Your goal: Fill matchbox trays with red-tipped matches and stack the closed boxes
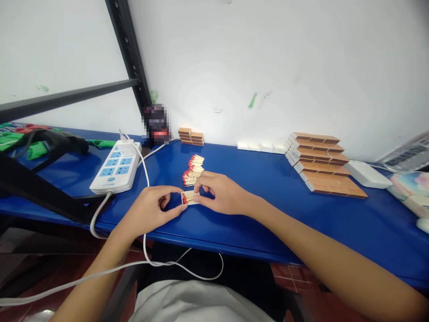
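A small white matchbox tray point(190, 204) filled with red-tipped matches point(189, 197) lies on the blue table in front of me. My left hand point(157, 205) grips the tray's left end between thumb and index finger. At its right end, the thumb and fingers of my right hand point(217, 192) close over the matches and the tray's edge; whether single matches are pinched there I cannot tell. Just behind the tray lies a loose heap of matches point(192, 173), partly covered by my right hand.
Stacked matchbox sleeves point(321, 165) stand at the right, with a smaller stack point(191, 137) by the wall. White trays point(261, 147) line the wall. A power strip point(117, 165) sits left, its white cable point(145, 223) hanging over the edge. A black metal frame point(130, 49) rises at left.
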The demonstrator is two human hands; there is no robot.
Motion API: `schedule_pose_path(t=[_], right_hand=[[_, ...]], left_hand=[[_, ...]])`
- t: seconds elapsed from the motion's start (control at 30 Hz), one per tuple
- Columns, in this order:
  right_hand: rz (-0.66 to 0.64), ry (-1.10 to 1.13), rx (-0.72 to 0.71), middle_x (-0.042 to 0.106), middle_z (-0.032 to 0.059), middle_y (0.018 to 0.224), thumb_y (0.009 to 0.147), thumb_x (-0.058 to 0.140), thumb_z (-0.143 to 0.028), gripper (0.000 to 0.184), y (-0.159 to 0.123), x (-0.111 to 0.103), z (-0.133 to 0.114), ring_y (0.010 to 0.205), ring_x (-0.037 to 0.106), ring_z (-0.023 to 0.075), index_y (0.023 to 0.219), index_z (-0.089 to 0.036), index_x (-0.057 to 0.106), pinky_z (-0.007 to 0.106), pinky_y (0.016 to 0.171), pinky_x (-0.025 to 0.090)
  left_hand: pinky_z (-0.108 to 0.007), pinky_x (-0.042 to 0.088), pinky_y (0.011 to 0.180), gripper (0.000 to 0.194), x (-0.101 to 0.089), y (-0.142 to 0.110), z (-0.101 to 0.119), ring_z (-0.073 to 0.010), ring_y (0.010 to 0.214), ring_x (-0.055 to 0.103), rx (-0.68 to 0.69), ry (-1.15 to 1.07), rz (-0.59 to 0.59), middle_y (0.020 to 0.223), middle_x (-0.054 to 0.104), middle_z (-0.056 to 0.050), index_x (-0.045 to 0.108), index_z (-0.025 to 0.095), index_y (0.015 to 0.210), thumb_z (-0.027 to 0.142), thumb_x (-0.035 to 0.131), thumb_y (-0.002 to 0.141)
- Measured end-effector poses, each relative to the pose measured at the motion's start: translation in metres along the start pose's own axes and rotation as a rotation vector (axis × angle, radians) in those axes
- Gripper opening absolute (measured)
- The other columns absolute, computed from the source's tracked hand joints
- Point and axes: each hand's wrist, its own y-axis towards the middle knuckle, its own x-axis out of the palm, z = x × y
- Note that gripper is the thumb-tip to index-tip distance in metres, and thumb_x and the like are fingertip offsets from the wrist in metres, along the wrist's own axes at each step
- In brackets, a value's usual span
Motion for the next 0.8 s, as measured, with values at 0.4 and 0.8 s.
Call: schedule_pose_path(t=[0.4, 0.8], right_hand=[[-0.023, 0.031, 0.006, 0.06, 0.0002, 0.084, 0.102, 0.066, -0.025, 0.014, 0.0006, 0.0074, -0.0013, 0.077, 0.054, 0.0133, 0.089, -0.018, 0.067, 0.027, 0.07, 0.038], [-0.004, -0.024, 0.036, 0.062, 0.0014, 0.09, 0.101, 0.068, -0.026, 0.014, 0.0001, 0.0092, -0.0029, 0.075, 0.054, 0.0117, 0.09, -0.017, 0.069, 0.026, 0.068, 0.038]], left_hand=[[-0.024, 0.038, 0.057, 0.034, -0.0008, 0.0004, -0.0001, -0.0098, 0.056, 0.042, -0.009, 0.0, -0.052, 0.062, 0.044, 0.007, 0.079, 0.022, 0.11, 0.05, 0.075, 0.092], [-0.024, 0.037, 0.057, 0.035, -0.0011, -0.0006, -0.0006, -0.0102, 0.056, 0.043, -0.019, 0.009, -0.067, 0.062, 0.045, 0.007, 0.079, 0.022, 0.111, 0.051, 0.075, 0.092]])
